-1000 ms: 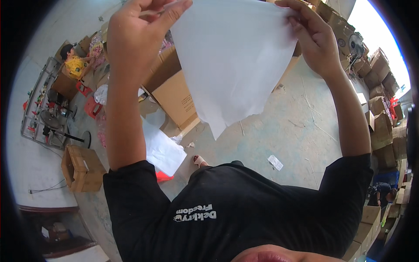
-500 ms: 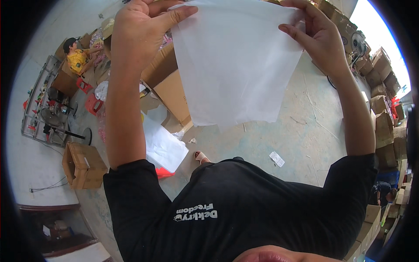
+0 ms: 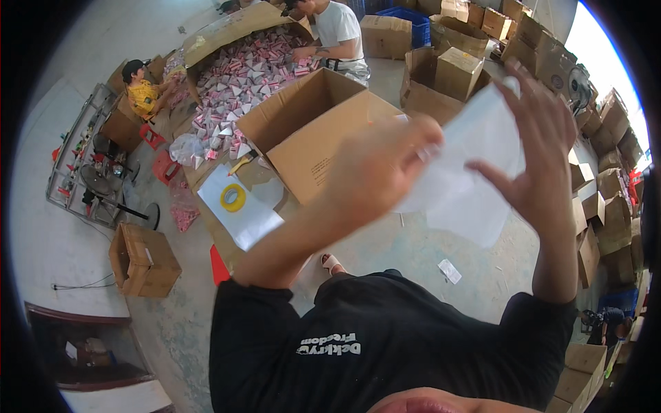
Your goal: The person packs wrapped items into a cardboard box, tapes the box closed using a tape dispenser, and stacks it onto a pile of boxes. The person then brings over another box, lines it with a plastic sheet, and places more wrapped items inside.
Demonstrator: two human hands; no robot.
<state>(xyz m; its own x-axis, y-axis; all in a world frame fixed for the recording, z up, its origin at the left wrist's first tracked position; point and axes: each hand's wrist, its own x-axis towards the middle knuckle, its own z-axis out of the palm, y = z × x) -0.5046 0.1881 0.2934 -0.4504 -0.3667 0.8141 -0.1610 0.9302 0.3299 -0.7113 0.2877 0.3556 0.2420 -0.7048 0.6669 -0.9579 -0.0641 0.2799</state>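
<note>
A thin, translucent white plastic sheet [image 3: 475, 186] hangs tilted in front of my chest; I cannot tell whether it is a single layer or a flat bag. My left hand [image 3: 396, 158], smeared by motion, pinches its left side between thumb and fingers. At the right edge of the sheet, my right hand [image 3: 540, 148] is open, fingers spread and thumb apart, palm beside the plastic. Beyond my left forearm stands an open cardboard box [image 3: 310, 155]. Left of the box, a yellow tape roll [image 3: 233, 197] lies on a white stack of sheets [image 3: 237, 224].
Many small pink-and-white triangular packs [image 3: 237, 89] are heaped on the far table. A person in white [image 3: 337, 31] stands behind it, and a person in yellow [image 3: 142, 96] sits at left. Cartons [image 3: 447, 76] and a standing fan [image 3: 578, 86] line the right; another fan [image 3: 100, 182] stands left.
My left hand has swung right and down with the sheet, which now tilts to the right. My right hand has loosened and spread its fingers. The box and heap have come into view.
</note>
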